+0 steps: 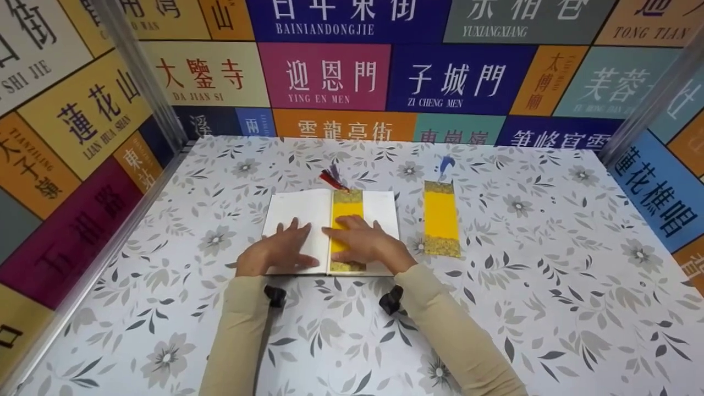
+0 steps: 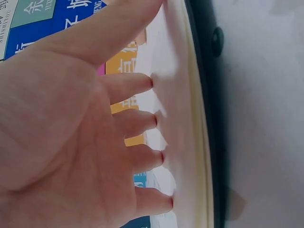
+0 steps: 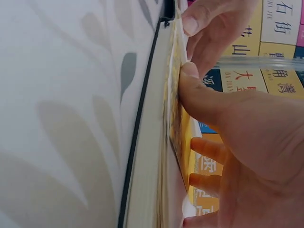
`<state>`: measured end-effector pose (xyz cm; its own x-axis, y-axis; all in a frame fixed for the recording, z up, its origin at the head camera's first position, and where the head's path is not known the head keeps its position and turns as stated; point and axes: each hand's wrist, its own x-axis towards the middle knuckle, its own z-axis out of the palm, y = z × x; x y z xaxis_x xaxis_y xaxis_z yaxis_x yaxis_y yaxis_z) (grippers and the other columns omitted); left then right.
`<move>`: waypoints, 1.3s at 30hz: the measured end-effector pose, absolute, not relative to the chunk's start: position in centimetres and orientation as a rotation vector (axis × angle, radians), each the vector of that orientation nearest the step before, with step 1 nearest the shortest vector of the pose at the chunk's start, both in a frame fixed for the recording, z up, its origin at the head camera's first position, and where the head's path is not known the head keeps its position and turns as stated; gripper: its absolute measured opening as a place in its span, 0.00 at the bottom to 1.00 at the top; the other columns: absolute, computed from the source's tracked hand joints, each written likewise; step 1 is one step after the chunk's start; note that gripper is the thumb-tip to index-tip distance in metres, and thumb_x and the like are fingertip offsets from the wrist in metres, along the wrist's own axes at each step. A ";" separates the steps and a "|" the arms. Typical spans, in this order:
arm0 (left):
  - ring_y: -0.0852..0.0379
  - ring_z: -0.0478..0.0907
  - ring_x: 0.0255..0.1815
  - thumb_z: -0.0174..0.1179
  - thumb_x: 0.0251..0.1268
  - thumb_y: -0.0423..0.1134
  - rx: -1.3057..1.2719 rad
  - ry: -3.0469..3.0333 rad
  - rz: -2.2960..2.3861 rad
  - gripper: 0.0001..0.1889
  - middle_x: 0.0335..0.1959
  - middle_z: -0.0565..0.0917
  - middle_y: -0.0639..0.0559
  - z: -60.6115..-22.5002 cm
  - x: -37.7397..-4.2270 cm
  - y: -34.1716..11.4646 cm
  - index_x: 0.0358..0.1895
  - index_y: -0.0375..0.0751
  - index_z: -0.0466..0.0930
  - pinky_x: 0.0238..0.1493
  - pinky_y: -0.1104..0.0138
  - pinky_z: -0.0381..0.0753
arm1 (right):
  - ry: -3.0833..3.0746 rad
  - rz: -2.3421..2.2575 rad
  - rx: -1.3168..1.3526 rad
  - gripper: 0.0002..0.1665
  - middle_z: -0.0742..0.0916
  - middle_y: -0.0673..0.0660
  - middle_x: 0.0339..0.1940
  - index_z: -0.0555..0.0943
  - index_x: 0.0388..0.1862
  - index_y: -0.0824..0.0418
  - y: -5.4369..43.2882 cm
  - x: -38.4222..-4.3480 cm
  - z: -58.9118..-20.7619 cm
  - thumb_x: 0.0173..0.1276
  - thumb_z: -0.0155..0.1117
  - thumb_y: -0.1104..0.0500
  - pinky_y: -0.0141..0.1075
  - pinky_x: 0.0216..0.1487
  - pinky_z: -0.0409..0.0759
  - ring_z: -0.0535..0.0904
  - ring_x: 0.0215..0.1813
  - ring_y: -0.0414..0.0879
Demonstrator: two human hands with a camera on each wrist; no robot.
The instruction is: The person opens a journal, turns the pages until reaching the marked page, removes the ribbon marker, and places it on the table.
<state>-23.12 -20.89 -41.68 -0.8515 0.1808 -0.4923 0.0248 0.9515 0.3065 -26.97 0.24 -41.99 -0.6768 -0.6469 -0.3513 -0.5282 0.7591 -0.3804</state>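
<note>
A book (image 1: 300,204) with blank white pages and a dark cover lies spread on the table. My left hand (image 1: 280,246) rests on its left page, fingers apart and fingertips touching the paper, as the left wrist view shows. Along the inner side of the right page lies a yellow bookmark (image 1: 347,209) with gold patterned ends. Its red and purple tassel (image 1: 333,177) sticks out past the top edge. My right hand (image 1: 363,242) presses on this bookmark with spread fingers, hiding its middle. In the right wrist view the thumb (image 3: 190,80) touches it near the gutter.
To the right of the book lies a second yellow bookmark (image 1: 440,217) with gold ends and a blue tassel (image 1: 446,166). The table (image 1: 528,308) has a grey floral cover. Panels with colourful street-name signs (image 1: 324,77) stand behind it and at both sides.
</note>
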 end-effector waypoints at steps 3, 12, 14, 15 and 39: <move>0.33 0.33 0.83 0.58 0.69 0.61 0.146 2.565 0.380 0.48 0.83 0.36 0.39 -41.7 -23.1 -20.8 0.83 0.50 0.40 0.78 0.35 0.44 | 2.498 -0.357 -0.894 0.39 0.55 0.55 0.85 0.57 0.81 0.39 0.3 -26.8 -42.0 0.75 0.57 0.42 0.69 0.79 0.40 0.44 0.85 0.54; 0.31 0.33 0.82 0.57 0.70 0.61 0.177 2.555 0.371 0.48 0.83 0.35 0.37 -41.8 -23.2 -20.7 0.83 0.48 0.40 0.76 0.30 0.42 | 2.509 -0.438 -0.893 0.38 0.57 0.57 0.84 0.59 0.80 0.42 0.6 -26.4 -42.1 0.75 0.59 0.44 0.70 0.78 0.37 0.44 0.85 0.55; 0.30 0.33 0.82 0.57 0.70 0.60 0.191 2.554 0.368 0.48 0.83 0.35 0.36 -41.8 -23.3 -20.8 0.83 0.47 0.40 0.75 0.29 0.42 | 2.507 -0.457 -0.887 0.38 0.56 0.57 0.84 0.59 0.80 0.42 0.6 -26.3 -42.1 0.75 0.59 0.44 0.69 0.78 0.36 0.43 0.85 0.55; 0.29 0.33 0.82 0.57 0.70 0.60 0.196 2.555 0.368 0.48 0.83 0.35 0.36 -41.8 -23.3 -20.8 0.83 0.47 0.40 0.75 0.28 0.42 | 2.507 -0.466 -0.886 0.38 0.57 0.57 0.84 0.60 0.80 0.43 0.6 -26.3 -42.1 0.75 0.59 0.44 0.69 0.78 0.35 0.43 0.85 0.56; 0.30 0.32 0.82 0.56 0.70 0.60 0.178 2.557 0.337 0.48 0.83 0.35 0.35 -41.7 -23.4 -20.8 0.83 0.47 0.40 0.75 0.29 0.42 | 2.646 -1.040 -0.431 0.35 0.77 0.66 0.68 0.72 0.72 0.62 0.6 -27.4 -41.5 0.69 0.68 0.53 0.48 0.74 0.70 0.74 0.70 0.57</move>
